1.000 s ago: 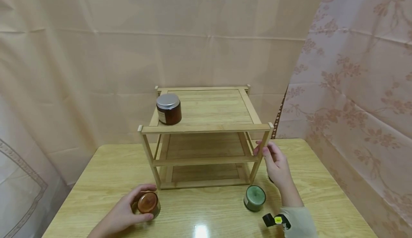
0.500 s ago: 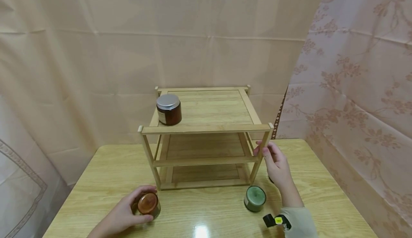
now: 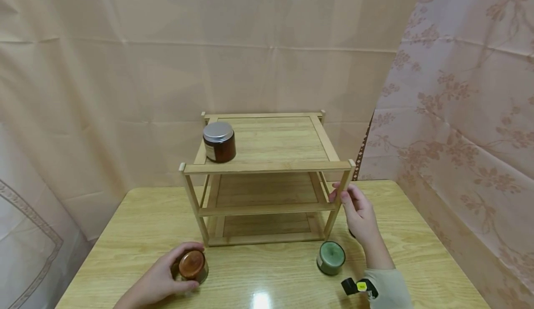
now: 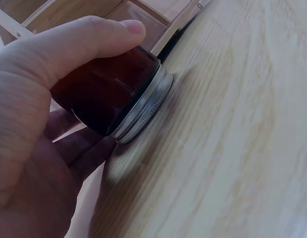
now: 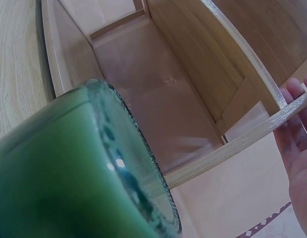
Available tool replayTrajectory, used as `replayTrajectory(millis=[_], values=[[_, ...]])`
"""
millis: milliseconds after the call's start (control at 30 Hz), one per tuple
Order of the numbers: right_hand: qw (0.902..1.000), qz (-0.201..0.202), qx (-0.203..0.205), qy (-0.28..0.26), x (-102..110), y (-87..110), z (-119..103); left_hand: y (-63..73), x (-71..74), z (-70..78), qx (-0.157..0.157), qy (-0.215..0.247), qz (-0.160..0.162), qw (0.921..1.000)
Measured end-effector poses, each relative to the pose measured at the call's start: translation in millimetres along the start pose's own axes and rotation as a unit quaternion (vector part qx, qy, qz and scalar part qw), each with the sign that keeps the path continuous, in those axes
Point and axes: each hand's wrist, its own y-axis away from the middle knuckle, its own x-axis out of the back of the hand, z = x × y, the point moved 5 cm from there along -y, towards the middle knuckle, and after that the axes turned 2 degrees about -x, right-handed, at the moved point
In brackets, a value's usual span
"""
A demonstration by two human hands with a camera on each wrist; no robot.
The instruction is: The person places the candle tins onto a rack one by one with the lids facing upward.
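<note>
Left hand (image 3: 162,273) curled round inverted jar (image 3: 192,263), axis vertical — right hand (image 3: 362,216) round rack post (image 3: 331,223)

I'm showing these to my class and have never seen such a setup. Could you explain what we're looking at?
There is no robot: these are a person's bare left hand and right hand. The wide pictures come from a camera worn on the head, looking forward and down; the two close ones come from cameras worn on each wrist.

On the table stands a three-tier wooden rack, with a dark jar on top. In front of it are an amber jar on the left and a green jar on the right.

The left hand holds the amber jar, its lid facing down. The right hand grips the rack's front right post.
</note>
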Motion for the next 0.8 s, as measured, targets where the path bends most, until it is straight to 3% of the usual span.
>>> replayTrajectory(millis=[467,800], values=[[1.0,0.004,-0.003,0.008,-0.2,-0.1,-1.1,0.2,-0.3,-4.1,0.002,0.008,-0.008,0.9999],[0.9999,0.004,-0.005,0.011,-0.3,0.2,-1.1,2.0,0.3,1.4,-0.001,0.0,0.02,0.9998]])
